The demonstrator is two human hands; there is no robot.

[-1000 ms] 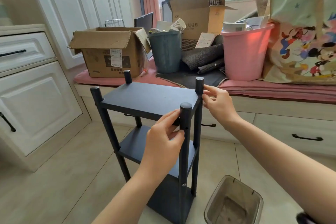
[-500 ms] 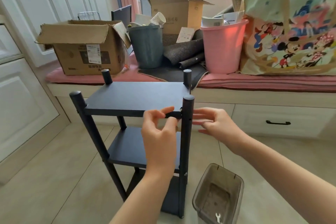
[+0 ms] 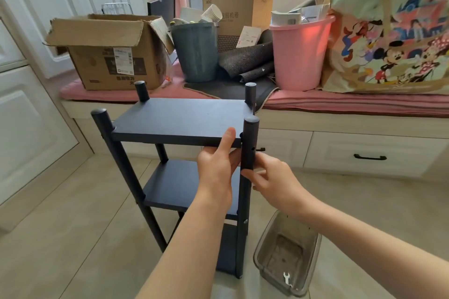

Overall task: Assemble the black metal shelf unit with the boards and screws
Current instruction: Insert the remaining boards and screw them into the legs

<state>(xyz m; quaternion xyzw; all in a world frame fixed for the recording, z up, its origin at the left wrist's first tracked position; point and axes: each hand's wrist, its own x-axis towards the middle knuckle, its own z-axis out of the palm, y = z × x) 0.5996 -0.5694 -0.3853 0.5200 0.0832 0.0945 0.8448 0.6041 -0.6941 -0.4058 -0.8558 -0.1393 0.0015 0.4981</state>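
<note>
The black shelf unit [image 3: 179, 116] stands upright on the tiled floor, with three boards between four round posts. My left hand [image 3: 216, 170] grips the front edge of the top board at its right corner, thumb on top and fingers underneath. My right hand [image 3: 269, 177] pinches the near right post [image 3: 250, 138] just below that board. Two small holes show in this post beside the board's edge. A screw head [image 3: 245, 221] sits in the same post at the level of the middle board [image 3: 175, 182].
A clear plastic bin [image 3: 303, 262] holding a small wrench [image 3: 286, 278] lies on the floor right of the shelf. Behind is a bench with a pink cushion [image 3: 340, 102], cardboard box [image 3: 109, 56], grey bin [image 3: 194, 53], pink bucket [image 3: 298, 56] and cartoon bag [image 3: 393, 31]. White cabinets [image 3: 29, 128] stand left.
My right hand left the far right post and came down to the near right post. My left hand shifted from that post's top to the top board's edge.
</note>
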